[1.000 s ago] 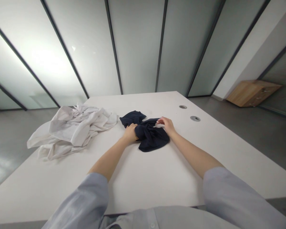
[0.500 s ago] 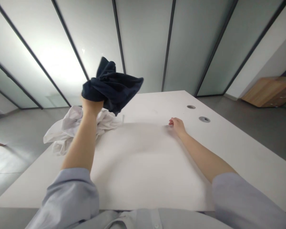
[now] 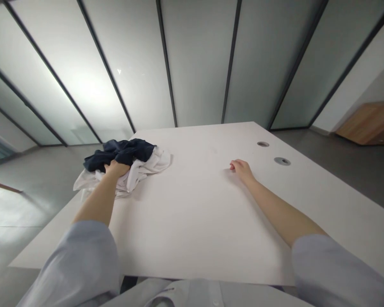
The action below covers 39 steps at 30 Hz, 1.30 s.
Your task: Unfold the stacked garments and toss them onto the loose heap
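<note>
My left hand [image 3: 117,168] is at the pile on the table's left side, its fingers partly hidden under a crumpled navy garment [image 3: 124,149] that it grips. The navy cloth lies bunched on top of a heap of white clothes [image 3: 150,164], which spreads out from under it on both sides. My right hand [image 3: 241,168] rests on or just over the white tabletop to the right, its fingers curled closed with nothing visible in them.
The white table [image 3: 192,221] has two round cable holes, a far one [image 3: 263,144] and a nearer one [image 3: 282,161], at its right. Behind it stands a frosted glass partition [image 3: 198,64] with dark frames. A wooden cabinet [image 3: 368,123] lies beyond on the right.
My left hand has come down with the navy garment from the air onto the white clothes. The right hand stays in the same place on the table; the view has shifted slightly.
</note>
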Motion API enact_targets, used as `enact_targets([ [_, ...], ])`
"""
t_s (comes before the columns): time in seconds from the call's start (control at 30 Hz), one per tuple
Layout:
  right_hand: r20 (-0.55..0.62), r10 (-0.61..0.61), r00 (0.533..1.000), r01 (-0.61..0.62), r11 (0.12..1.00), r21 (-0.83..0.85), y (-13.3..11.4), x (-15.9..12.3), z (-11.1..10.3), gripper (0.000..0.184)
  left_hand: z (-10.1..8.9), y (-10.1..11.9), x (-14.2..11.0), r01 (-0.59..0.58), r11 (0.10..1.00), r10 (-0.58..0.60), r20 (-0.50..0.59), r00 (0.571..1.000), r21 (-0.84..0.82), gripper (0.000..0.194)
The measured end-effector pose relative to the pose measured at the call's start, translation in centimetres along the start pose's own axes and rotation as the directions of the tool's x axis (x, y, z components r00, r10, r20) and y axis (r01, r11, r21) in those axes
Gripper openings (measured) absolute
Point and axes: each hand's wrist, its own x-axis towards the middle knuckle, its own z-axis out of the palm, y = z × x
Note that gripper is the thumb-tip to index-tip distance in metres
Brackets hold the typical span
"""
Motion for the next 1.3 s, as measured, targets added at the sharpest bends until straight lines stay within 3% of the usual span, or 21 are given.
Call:
enact_targets([
  [0.13,-0.008,0.005,1.0,-0.005,1.0,-0.003,0.0,0.0,0.0,0.024,-1.5,-0.3,-0.1,0.042,0.999,-0.042,0.009,0.999,0.01,0.045],
  [0.27,-0.005,-0.009,1.0,0.009,1.0,-0.017,0.1,0.0,0.1,0.023,-2.9,0.1,-2.2,0.036,0.992,-0.066,-0.251,0.966,-0.123,0.035],
  [0.33,-0.005,-0.004,1.0,0.004,1.0,-0.023,0.1,0.1,0.1,0.022,-3.2,1.3,-4.1,-0.03,0.981,-0.059,-0.442,0.895,-0.191,0.034],
  [0.4,-0.005,0.003,1.0,-0.003,1.0,-0.029,0.1,0.1,0.0,0.021,-3.3,3.4,-6.1,-0.09,0.972,-0.068,-0.621,0.781,-0.219,0.037],
  [0.43,-0.004,0.003,1.0,-0.004,0.999,-0.032,0.1,0.1,0.0,0.021,-3.3,4.6,-7.0,-0.095,0.969,-0.088,-0.68,0.728,-0.228,0.04],
  [0.47,-0.002,0.0,1.0,0.0,0.999,-0.036,0.1,0.1,0.0,0.021,-3.4,5.9,-7.7,-0.098,0.969,-0.093,-0.703,0.705,-0.226,0.041],
  [0.53,0.004,-0.007,1.0,0.007,0.999,-0.046,0.0,0.1,-0.1,0.021,-3.5,8.2,-8.4,-0.123,0.972,-0.042,-0.662,0.748,-0.201,0.04],
  [0.6,0.011,-0.013,1.0,0.013,0.998,-0.054,0.0,0.1,-0.2,0.023,-3.6,9.4,-7.8,-0.144,0.972,0.02,-0.538,0.843,-0.188,0.041],
  [0.67,0.019,-0.017,1.0,0.018,0.998,-0.056,-0.1,0.1,-0.2,0.024,-3.6,9.2,-6.3,-0.107,0.973,0.02,-0.389,0.921,-0.203,0.045],
  [0.73,0.022,-0.018,1.0,0.019,0.998,-0.056,-0.1,0.1,-0.2,0.024,-3.4,7.6,-4.6,-0.015,0.979,-0.04,-0.264,0.964,-0.205,0.053],
  [0.87,0.037,-0.023,0.999,0.026,0.997,-0.07,-0.1,0.0,0.1,0.023,-3.4,2.7,-2.2,0.103,0.991,-0.106,-0.04,0.993,-0.089,0.061],
  [0.97,0.047,-0.036,0.998,0.04,0.996,-0.086,-0.1,-0.1,0.2,0.022,-4.8,-0.3,-1.6,-0.021,0.998,0.014,0.14,0.99,0.051,0.065],
  [1.03,0.048,-0.043,0.998,0.048,0.994,-0.098,-0.1,-0.2,0.2,0.023,-6.7,-1.0,-2.0,-0.115,0.985,0.085,0.224,0.971,0.125,0.07],
  [1.1,0.052,-0.044,0.998,0.05,0.992,-0.118,0.0,-0.2,0.2,0.023,-8.7,-0.2,-3.0,-0.143,0.974,0.109,0.19,0.976,0.176,0.075],
  [1.17,0.053,-0.045,0.998,0.052,0.99,-0.135,0.1,-0.2,0.2,0.023,-10.4,2.2,-4.4,-0.157,0.969,0.157,0.018,0.987,0.193,0.072],
  [1.23,0.053,-0.048,0.997,0.055,0.989,-0.134,0.2,-0.2,0.2,0.022,-11.0,6.0,-5.8,-0.244,0.958,0.27,-0.189,0.944,0.15,0.066],
  [1.3,0.045,-0.032,0.998,0.037,0.993,-0.115,0.3,0.0,0.2,0.021,-10.2,10.2,-6.7,-0.419,0.906,0.418,-0.278,0.865,0.06,0.061],
])
